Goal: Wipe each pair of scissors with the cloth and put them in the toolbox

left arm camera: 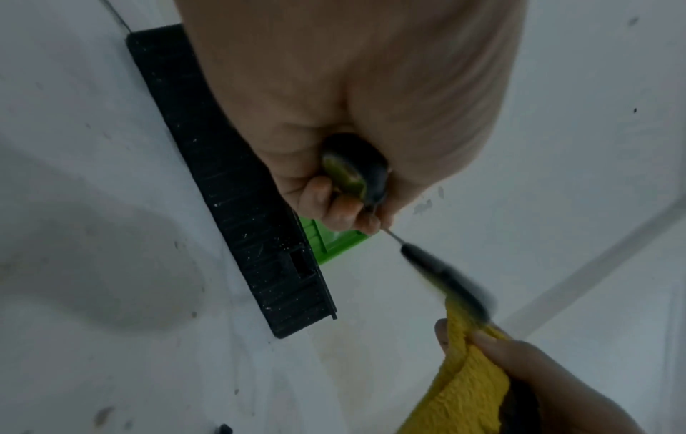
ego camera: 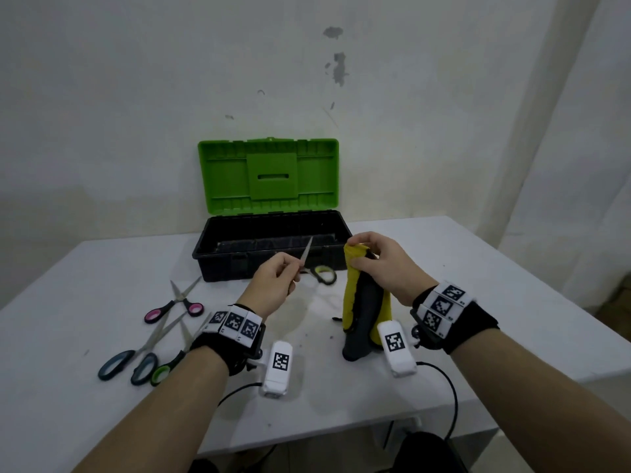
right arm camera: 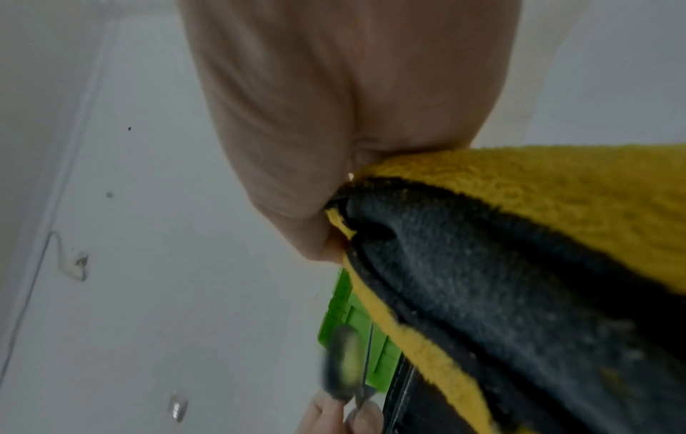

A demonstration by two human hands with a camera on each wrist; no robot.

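left hand (ego camera: 273, 281) fingers pinch scissors (ego camera: 316, 268) | right hand (ego camera: 382, 264) fingers clutch cloth (ego camera: 362, 302)

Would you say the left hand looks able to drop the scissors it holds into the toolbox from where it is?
Probably yes: the left hand grips the scissors just before the toolbox, whose lid stands open.

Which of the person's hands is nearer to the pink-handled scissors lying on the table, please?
Left. The left hand is just right of the pink-handled scissors; the right hand, gripping the cloth, is farther right.
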